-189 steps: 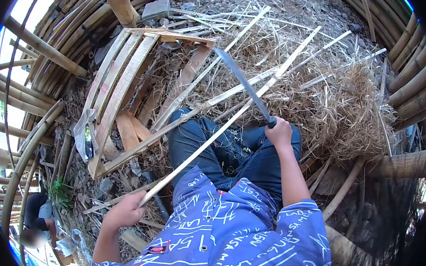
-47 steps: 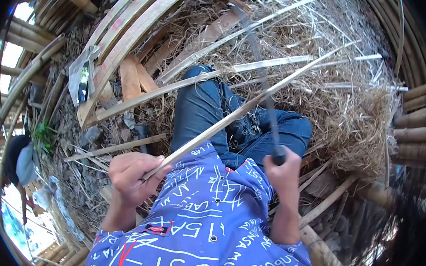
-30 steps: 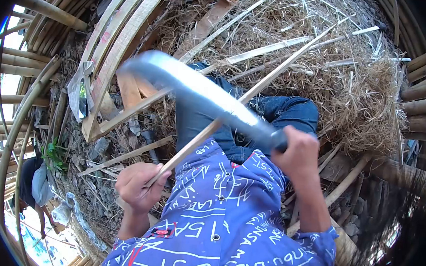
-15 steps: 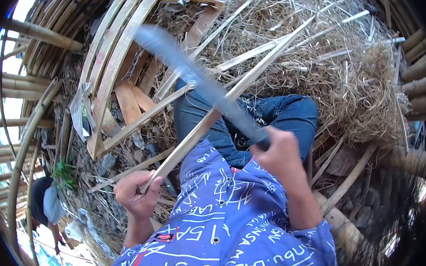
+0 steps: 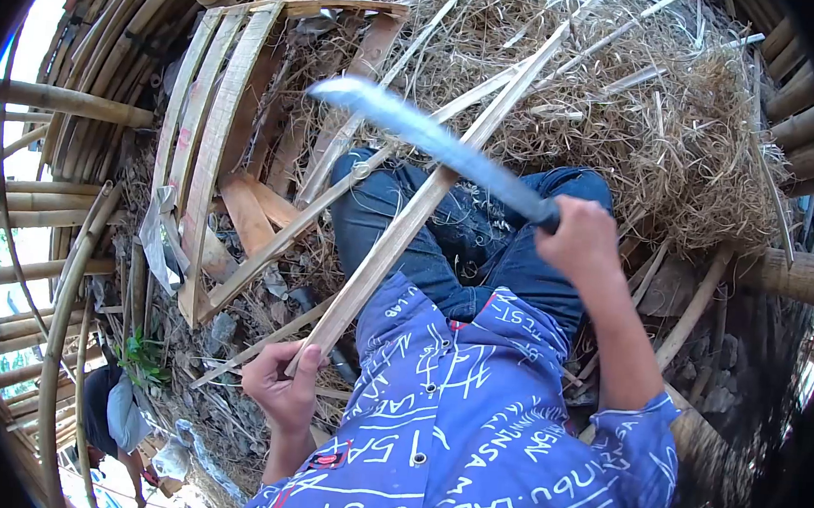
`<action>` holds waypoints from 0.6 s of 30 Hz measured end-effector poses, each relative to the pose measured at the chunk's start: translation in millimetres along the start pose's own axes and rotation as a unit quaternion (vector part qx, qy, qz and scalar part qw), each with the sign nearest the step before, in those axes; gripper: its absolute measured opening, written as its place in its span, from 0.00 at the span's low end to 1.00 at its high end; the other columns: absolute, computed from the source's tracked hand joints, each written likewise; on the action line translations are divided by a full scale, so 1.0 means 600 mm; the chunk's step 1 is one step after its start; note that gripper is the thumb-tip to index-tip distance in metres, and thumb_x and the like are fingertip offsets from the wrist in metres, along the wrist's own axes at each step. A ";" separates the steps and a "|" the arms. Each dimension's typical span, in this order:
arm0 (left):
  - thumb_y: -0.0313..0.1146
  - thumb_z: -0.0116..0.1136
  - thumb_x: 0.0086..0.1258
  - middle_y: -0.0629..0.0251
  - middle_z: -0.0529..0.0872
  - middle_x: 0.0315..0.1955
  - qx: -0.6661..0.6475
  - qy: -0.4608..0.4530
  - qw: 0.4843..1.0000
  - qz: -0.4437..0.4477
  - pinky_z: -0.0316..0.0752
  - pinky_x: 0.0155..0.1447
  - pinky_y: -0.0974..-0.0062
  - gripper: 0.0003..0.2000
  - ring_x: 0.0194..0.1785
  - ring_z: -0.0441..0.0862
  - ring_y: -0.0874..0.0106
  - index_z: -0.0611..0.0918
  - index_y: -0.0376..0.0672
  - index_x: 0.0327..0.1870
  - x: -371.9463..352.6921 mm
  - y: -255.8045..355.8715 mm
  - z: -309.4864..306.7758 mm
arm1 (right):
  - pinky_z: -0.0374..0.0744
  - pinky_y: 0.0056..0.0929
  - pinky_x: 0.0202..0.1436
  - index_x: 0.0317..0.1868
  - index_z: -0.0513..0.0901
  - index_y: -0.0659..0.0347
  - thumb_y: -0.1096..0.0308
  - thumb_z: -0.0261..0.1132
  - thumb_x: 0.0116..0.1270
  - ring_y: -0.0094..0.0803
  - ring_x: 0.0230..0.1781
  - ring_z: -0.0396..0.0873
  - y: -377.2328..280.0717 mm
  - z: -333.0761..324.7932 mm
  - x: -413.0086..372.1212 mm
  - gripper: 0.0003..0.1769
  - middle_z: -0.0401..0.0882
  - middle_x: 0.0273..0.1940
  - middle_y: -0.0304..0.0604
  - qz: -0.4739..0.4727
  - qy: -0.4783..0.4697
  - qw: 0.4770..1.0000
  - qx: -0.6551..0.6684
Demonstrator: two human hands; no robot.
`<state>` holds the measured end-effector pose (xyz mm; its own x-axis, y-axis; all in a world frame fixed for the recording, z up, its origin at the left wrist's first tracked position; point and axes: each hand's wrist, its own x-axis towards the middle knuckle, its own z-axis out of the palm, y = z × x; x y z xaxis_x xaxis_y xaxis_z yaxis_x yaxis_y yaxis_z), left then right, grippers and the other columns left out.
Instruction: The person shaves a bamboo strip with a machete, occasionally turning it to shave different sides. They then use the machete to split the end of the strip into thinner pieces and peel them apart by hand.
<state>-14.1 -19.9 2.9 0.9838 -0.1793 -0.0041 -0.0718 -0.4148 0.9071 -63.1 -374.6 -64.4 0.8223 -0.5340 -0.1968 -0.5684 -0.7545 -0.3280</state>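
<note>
My left hand [image 5: 285,384] is closed round the near end of a long pale wooden strip [image 5: 376,263], which slants up and away to the right across my lap. In my right hand [image 5: 582,236] is a machete [image 5: 434,141], gripped by its dark handle. Its broad grey blade points to the upper left and crosses over the strip about midway along it. Beneath both are my folded legs in dark blue trousers [image 5: 381,219], dotted with small pale shavings.
A frame of wooden slats [image 5: 216,118] leans at the left. A heap of thin shavings [image 5: 660,149] spreads in front and to the right, with loose strips on it. Bamboo poles [image 5: 28,201] form the surrounding walls. Another person [image 5: 115,418] is at the lower left, beyond the poles.
My right hand and the machete have moved forward along the strip, away from my body, and the blade lies flatter. My left hand still holds the strip's near end.
</note>
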 end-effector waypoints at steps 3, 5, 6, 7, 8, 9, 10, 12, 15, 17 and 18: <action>0.24 0.66 0.64 0.59 0.86 0.23 -0.009 -0.008 1.000 -0.003 0.78 0.32 0.82 0.06 0.25 0.83 0.77 0.81 0.30 0.32 -0.007 0.000 0.002 | 0.82 0.48 0.43 0.30 0.83 0.59 0.60 0.67 0.53 0.54 0.35 0.83 0.043 0.004 0.023 0.11 0.84 0.30 0.55 0.029 0.022 0.999 0.006; 0.24 0.66 0.64 0.59 0.86 0.23 -0.002 0.009 1.000 -0.001 0.77 0.32 0.82 0.06 0.25 0.83 0.77 0.81 0.31 0.33 -0.002 -0.005 0.000 | 0.81 0.49 0.43 0.30 0.83 0.60 0.60 0.67 0.54 0.55 0.34 0.83 0.027 0.006 0.019 0.11 0.83 0.29 0.56 0.019 0.030 0.999 0.006; 0.24 0.66 0.64 0.59 0.86 0.23 0.005 0.024 1.000 0.005 0.77 0.32 0.82 0.06 0.25 0.83 0.77 0.81 0.31 0.33 0.004 -0.007 0.000 | 0.81 0.49 0.43 0.29 0.83 0.60 0.60 0.66 0.54 0.55 0.34 0.83 0.012 0.007 0.010 0.11 0.83 0.29 0.57 0.023 0.025 0.999 0.028; 0.25 0.68 0.63 0.59 0.86 0.23 -0.022 0.034 0.999 0.009 0.76 0.31 0.82 0.07 0.25 0.83 0.77 0.81 0.32 0.33 0.008 -0.002 0.001 | 0.81 0.49 0.42 0.29 0.83 0.60 0.60 0.66 0.54 0.56 0.33 0.83 -0.002 0.008 0.000 0.11 0.83 0.29 0.57 0.028 0.021 0.998 0.049; 0.25 0.68 0.63 0.59 0.86 0.23 -0.021 0.034 0.999 0.010 0.76 0.31 0.82 0.07 0.25 0.83 0.77 0.81 0.32 0.33 0.011 -0.003 -0.001 | 0.81 0.49 0.40 0.30 0.82 0.61 0.61 0.67 0.52 0.56 0.32 0.82 -0.012 0.011 -0.011 0.12 0.83 0.28 0.57 0.013 0.024 0.997 0.079; 0.26 0.69 0.62 0.59 0.86 0.24 0.005 0.038 0.998 0.058 0.76 0.32 0.81 0.08 0.26 0.83 0.76 0.81 0.32 0.33 0.012 -0.005 -0.006 | 0.81 0.49 0.39 0.30 0.81 0.60 0.61 0.68 0.51 0.55 0.31 0.82 -0.028 0.008 -0.026 0.12 0.82 0.27 0.56 -0.022 0.023 0.993 0.110; 0.26 0.70 0.61 0.58 0.86 0.24 0.031 0.041 0.993 0.104 0.76 0.32 0.80 0.08 0.27 0.82 0.76 0.81 0.32 0.33 0.012 -0.005 -0.009 | 0.80 0.48 0.38 0.30 0.80 0.60 0.61 0.69 0.49 0.54 0.30 0.82 -0.046 0.004 -0.041 0.13 0.82 0.26 0.55 -0.055 0.022 0.988 0.140; 0.28 0.71 0.60 0.57 0.85 0.25 0.038 0.041 0.991 0.120 0.75 0.33 0.79 0.10 0.29 0.83 0.74 0.81 0.33 0.32 0.014 0.005 -0.010 | 0.80 0.46 0.36 0.29 0.78 0.60 0.61 0.71 0.45 0.51 0.29 0.83 -0.085 0.002 -0.072 0.14 0.82 0.25 0.52 -0.152 0.000 0.976 0.159; 0.29 0.71 0.60 0.57 0.85 0.24 0.100 0.014 0.974 0.203 0.77 0.34 0.76 0.10 0.29 0.83 0.70 0.81 0.34 0.32 0.025 0.010 -0.014 | 0.80 0.44 0.34 0.28 0.77 0.59 0.62 0.72 0.42 0.47 0.27 0.83 -0.122 -0.008 -0.086 0.15 0.81 0.25 0.49 -0.225 -0.049 0.959 0.166; 0.28 0.71 0.60 0.58 0.84 0.23 0.104 -0.006 0.957 0.271 0.78 0.34 0.71 0.09 0.27 0.83 0.66 0.81 0.35 0.31 0.025 0.013 -0.011 | 0.80 0.43 0.34 0.28 0.77 0.59 0.62 0.72 0.42 0.47 0.28 0.83 -0.110 -0.011 -0.077 0.15 0.81 0.25 0.49 -0.226 -0.032 0.962 0.150; 0.28 0.71 0.59 0.59 0.84 0.23 0.107 -0.012 0.947 0.303 0.79 0.34 0.68 0.09 0.26 0.83 0.65 0.81 0.35 0.31 0.023 0.013 -0.011 | 0.80 0.43 0.34 0.28 0.77 0.58 0.62 0.72 0.42 0.47 0.28 0.83 -0.103 -0.014 -0.069 0.15 0.81 0.25 0.49 -0.231 -0.017 0.964 0.133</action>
<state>-0.1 -19.8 12.7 0.7476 -0.4619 0.4773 -0.6558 -0.3996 0.6405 -62.6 -309.2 -28.2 0.9890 -0.1478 -0.0016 -0.1178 -0.7821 -0.6120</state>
